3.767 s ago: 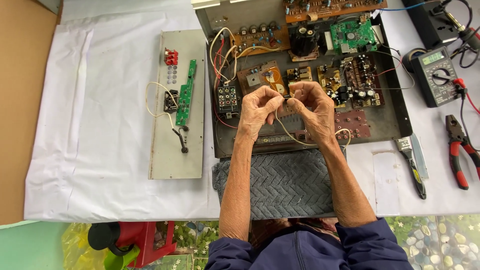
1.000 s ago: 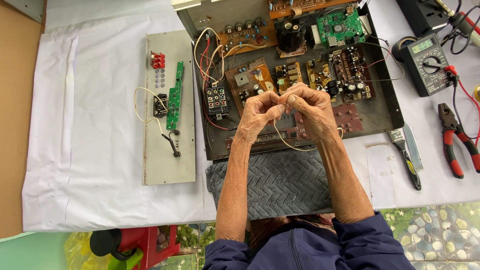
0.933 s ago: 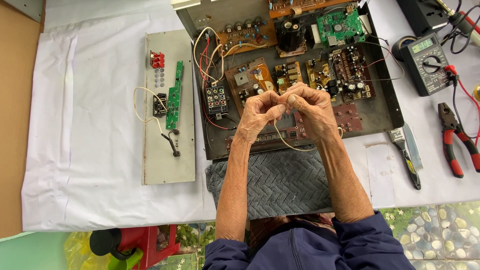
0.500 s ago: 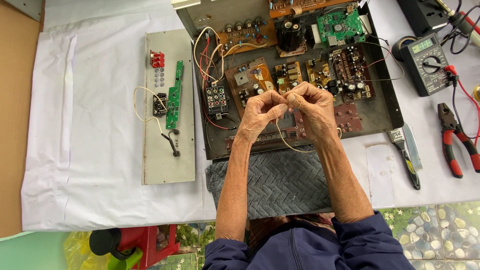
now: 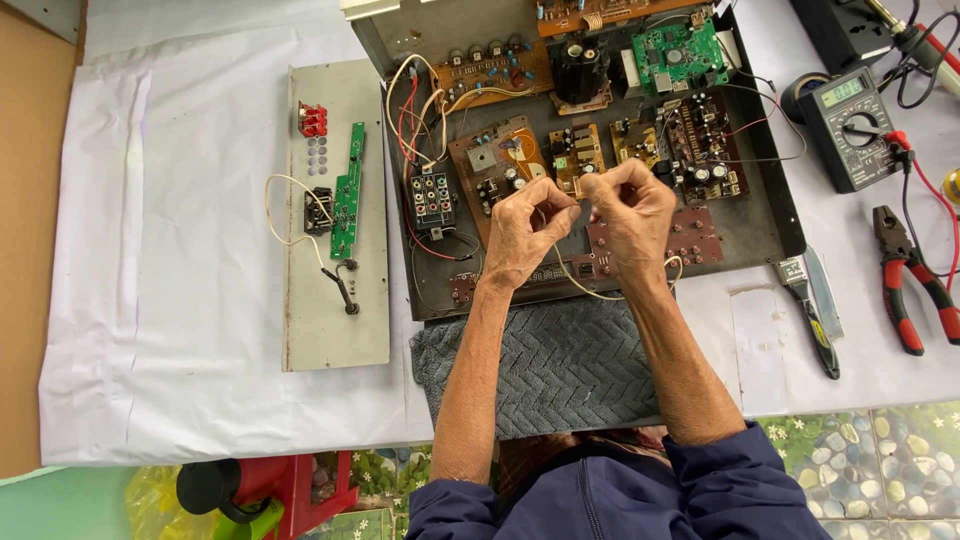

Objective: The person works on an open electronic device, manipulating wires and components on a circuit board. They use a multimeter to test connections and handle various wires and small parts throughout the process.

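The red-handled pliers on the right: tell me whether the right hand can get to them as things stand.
Probably yes. The pliers lie in the open on the white cloth, nothing on top, but the right hand is pinching a thin wire with the left hand.

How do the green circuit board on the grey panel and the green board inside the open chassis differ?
The narrow green strip board is long and thin, lying lengthwise on the flat grey metal panel; the squarish green circuit board is wider and sits among brown boards in the dark open chassis. Both lie flat, untouched by either hand.
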